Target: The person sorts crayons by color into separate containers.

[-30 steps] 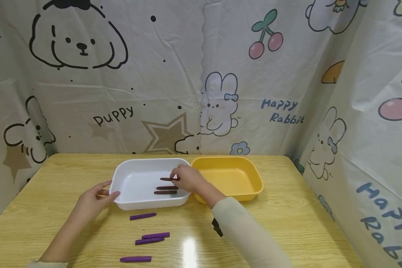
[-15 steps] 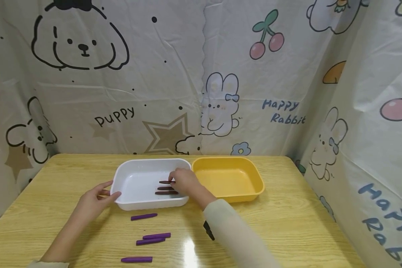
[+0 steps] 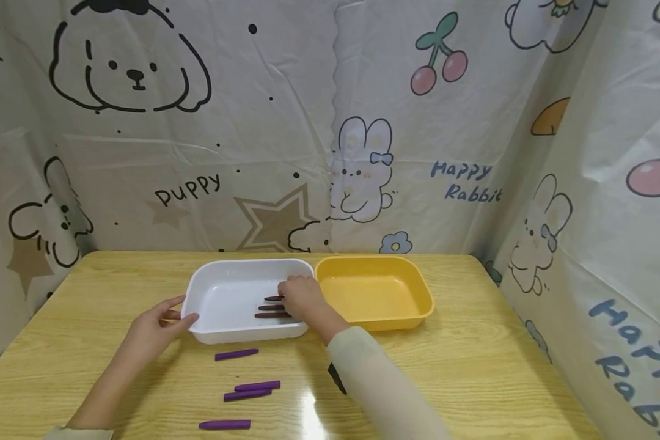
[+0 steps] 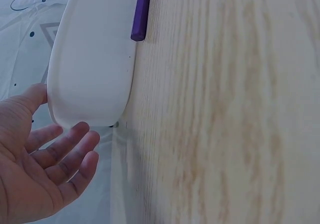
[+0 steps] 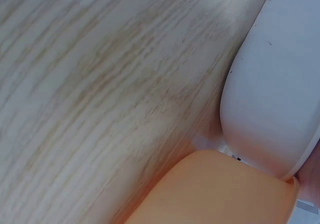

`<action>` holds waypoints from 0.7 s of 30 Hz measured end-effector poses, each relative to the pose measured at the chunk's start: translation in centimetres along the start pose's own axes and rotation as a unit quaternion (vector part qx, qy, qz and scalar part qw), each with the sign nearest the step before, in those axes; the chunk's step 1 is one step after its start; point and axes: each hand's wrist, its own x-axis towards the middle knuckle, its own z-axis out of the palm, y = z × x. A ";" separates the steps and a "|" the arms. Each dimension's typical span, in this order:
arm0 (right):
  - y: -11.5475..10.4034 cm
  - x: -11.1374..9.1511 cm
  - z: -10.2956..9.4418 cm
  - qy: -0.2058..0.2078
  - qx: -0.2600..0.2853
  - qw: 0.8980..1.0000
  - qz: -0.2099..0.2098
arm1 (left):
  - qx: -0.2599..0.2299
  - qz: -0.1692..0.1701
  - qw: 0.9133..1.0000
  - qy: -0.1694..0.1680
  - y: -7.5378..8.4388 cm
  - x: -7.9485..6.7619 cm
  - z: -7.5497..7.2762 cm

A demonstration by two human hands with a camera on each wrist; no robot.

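Note:
A white plastic tray [image 3: 220, 305] stands on the table, and my left hand [image 3: 151, 330] grips its left end. In the left wrist view the thumb touches the rim while the fingers curve round the outside of the tray's end. My right hand [image 3: 305, 300] reaches over the tray's right part, fingertips down at a dark brown crayon [image 3: 273, 299], which it seems to pinch. That hand covers the crayon's right end. Two more dark brown crayons, one in the middle [image 3: 271, 308] and one nearest me [image 3: 272, 315], lie alongside on the tray's floor.
A yellow tray [image 3: 374, 293] stands against the white tray's right side. Several purple crayons lie on the wooden table [image 3: 473, 366] in front: one near the tray [image 3: 236, 354], a touching pair [image 3: 247, 395], and one nearest me [image 3: 224, 425]. A printed curtain [image 3: 286, 140] hangs behind.
My right hand has lowered and come slightly nearer, bringing the dark brown crayon down beside the other two. The left hand keeps its place on the white tray.

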 end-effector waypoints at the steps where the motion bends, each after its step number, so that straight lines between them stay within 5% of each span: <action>1: 0.0 0.1 0.0 -0.005 -0.003 1.000 0.002 | 0.000 0.000 1.000 0.001 0.0 0.0 0.0; 21: 0.0 0.7 1.0 -0.019 -0.071 0.997 -0.013 | -0.006 -0.001 1.000 -0.002 0.1 -0.1 -0.1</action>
